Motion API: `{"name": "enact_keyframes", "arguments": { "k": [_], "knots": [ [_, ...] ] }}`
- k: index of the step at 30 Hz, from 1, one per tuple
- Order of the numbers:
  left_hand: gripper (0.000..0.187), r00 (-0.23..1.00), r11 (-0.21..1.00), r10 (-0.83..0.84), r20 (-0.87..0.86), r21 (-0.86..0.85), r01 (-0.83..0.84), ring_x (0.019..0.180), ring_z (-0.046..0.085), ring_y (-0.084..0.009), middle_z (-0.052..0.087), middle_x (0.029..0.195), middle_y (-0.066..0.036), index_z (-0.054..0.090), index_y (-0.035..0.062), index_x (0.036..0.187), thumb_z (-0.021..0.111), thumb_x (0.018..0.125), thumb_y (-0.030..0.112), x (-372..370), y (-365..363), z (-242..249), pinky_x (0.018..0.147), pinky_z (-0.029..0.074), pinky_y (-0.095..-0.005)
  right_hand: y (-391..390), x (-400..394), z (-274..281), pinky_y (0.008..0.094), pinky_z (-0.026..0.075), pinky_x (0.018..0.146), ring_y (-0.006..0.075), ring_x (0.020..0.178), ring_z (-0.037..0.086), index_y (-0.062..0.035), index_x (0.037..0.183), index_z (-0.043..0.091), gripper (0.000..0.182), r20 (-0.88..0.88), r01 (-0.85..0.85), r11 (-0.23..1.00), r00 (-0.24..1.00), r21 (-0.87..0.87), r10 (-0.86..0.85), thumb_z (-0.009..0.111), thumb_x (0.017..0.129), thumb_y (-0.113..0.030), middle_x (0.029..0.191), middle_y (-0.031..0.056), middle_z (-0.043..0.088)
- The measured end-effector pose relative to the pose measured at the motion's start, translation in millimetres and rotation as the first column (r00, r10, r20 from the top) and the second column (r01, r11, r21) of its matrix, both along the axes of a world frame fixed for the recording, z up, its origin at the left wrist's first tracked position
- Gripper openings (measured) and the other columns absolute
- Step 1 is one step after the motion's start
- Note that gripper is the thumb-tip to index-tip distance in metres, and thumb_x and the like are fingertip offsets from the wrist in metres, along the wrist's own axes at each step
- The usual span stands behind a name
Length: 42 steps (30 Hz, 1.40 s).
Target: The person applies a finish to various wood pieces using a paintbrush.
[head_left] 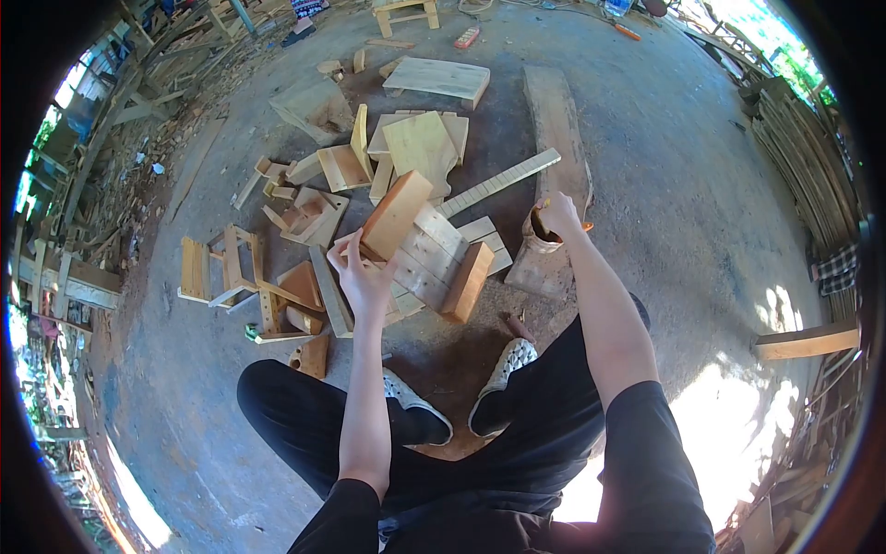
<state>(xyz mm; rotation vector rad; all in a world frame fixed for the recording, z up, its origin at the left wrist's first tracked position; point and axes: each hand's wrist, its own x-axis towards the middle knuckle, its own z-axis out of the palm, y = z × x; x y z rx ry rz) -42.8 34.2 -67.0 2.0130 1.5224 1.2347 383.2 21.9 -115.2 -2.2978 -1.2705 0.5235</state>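
My left hand grips the near edge of a slatted wooden piece, fingers raised and thumb against it. The piece has pale boards between two thick brown end blocks, one block at its upper left and the other block at its lower right. My right hand is at the mouth of a brown container, its fingers curled and partly hidden. What they hold, if anything, does not show. A small orange thing sticks out beside that hand.
A long plank lies under the container. A narrow light strip slants nearby. Small wooden frames, cut boards and a low bench-like piece lie ahead and left. Stacked timber lines the right side.
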Motion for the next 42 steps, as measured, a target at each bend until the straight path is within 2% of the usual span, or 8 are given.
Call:
{"name": "enact_keyframes", "arguments": {
  "k": [2,6,8,14,18,26,33,42],
  "knots": [
    [0.079,0.994,0.992,0.111,0.009,-0.062,-0.110,0.111,0.058,-0.0301,0.047,0.128,-0.015,0.060,0.0117,0.144,0.093,0.072,0.008,-4,1,-6,0.089,0.056,-0.0388,1,-4,7,0.0499,0.059,0.093,0.0458,0.105,0.074,-0.0100,0.102,0.084,0.023,0.009,0.020,1.000,1.000,0.003,-0.020,0.068,0.084,-0.007,0.106,0.0262,0.077],
    [0.075,0.990,0.977,0.143,-0.017,-0.156,-0.144,0.109,0.058,-0.0309,0.046,0.125,-0.015,0.061,0.0084,0.140,0.092,0.072,0.012,-8,1,-3,0.089,0.056,-0.0391,2,-4,8,0.0497,0.059,0.095,0.0445,0.108,0.074,-0.0097,0.100,0.084,0.021,-0.022,0.090,0.996,0.996,-0.014,-0.090,0.069,0.086,-0.011,0.110,0.0255,0.078],
    [0.074,0.980,0.966,0.192,-0.051,-0.168,-0.198,0.110,0.062,-0.0367,0.044,0.127,-0.016,0.059,0.0084,0.138,0.093,0.073,0.017,-11,1,-9,0.092,0.058,-0.0474,4,-1,4,0.0490,0.059,0.096,0.0428,0.110,0.074,-0.0104,0.099,0.084,0.020,-0.044,0.084,0.996,0.995,-0.032,-0.086,0.069,0.087,-0.014,0.111,0.0235,0.078],
    [0.071,0.967,0.972,0.232,-0.105,-0.002,-0.234,0.114,0.063,-0.0410,0.050,0.130,-0.019,0.059,0.0026,0.132,0.094,0.073,0.022,-15,5,-27,0.097,0.056,-0.0504,11,-15,50,0.0510,0.058,0.097,0.0439,0.114,0.073,0.0010,0.112,0.077,0.032,0.090,0.182,0.983,0.980,-0.029,-0.179,0.070,0.087,-0.019,0.117,0.0288,0.075],
    [0.071,0.971,0.959,0.229,-0.074,-0.153,-0.238,0.115,0.064,-0.0424,0.058,0.124,-0.019,0.060,0.0012,0.129,0.095,0.073,0.026,-13,3,-18,0.097,0.054,-0.0501,18,-16,76,0.0529,0.058,0.095,0.0456,0.111,0.072,0.0043,0.110,0.074,0.036,0.122,0.118,0.992,0.985,0.034,-0.121,0.072,0.088,-0.024,0.114,0.0312,0.074],
    [0.059,0.896,0.946,0.323,-0.304,0.083,-0.313,0.083,0.073,-0.0375,0.070,0.099,-0.010,0.070,0.0044,0.108,0.094,0.070,0.042,-2,-7,12,0.072,0.058,-0.0511,11,-21,87,0.0523,0.059,0.093,0.0468,0.107,0.073,0.0039,0.109,0.074,0.033,0.192,0.108,0.991,0.974,0.078,-0.122,0.070,0.092,-0.024,0.113,0.0303,0.075],
    [0.056,0.786,0.862,0.503,-0.360,0.275,-0.426,0.071,0.072,-0.0379,0.071,0.087,-0.012,0.068,0.0050,0.086,0.093,0.065,0.050,-6,3,42,0.066,0.057,-0.0493,3,-6,83,0.0550,0.059,0.091,0.0480,0.103,0.074,0.0045,0.105,0.075,0.034,0.189,0.147,0.970,0.965,0.195,-0.184,0.067,0.095,-0.027,0.108,0.0314,0.075],
    [0.059,0.741,0.848,0.519,-0.427,0.145,-0.510,0.071,0.071,-0.0402,0.071,0.084,-0.015,0.063,0.0037,0.084,0.092,0.067,0.053,-27,6,25,0.066,0.056,-0.0506,8,-14,75,0.0544,0.060,0.091,0.0476,0.103,0.074,0.0035,0.109,0.074,0.033,0.158,0.141,0.978,0.974,0.153,-0.165,0.067,0.095,-0.026,0.108,0.0295,0.075]
  ]
}}
